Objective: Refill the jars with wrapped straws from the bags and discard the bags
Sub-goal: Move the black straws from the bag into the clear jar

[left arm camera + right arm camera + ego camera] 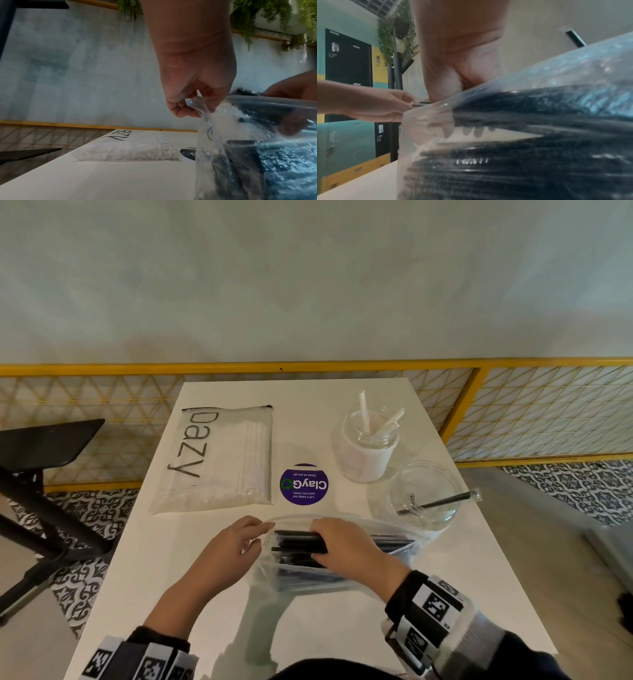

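A clear zip bag [342, 573] of black wrapped straws [298, 542] lies open on the white table [462, 611] in front of me. My left hand [236, 542] pinches the bag's open corner [197, 106]. My right hand [346, 546] reaches into the mouth and curls round a bundle of the black straws [539, 108]. A second bag [219, 457] printed "Dazy", full of white wrapped straws, lies shut at the far left. One glass jar [370, 446] holds a few white straws. A nearer jar [424, 494] holds one black straw [442, 503].
A round purple ClayGo sticker [304, 484] sits on the table between the white bag and the jars. A black chair [44, 474] stands to the left. A yellow mesh railing [479, 405] runs behind the table, against a pale wall.
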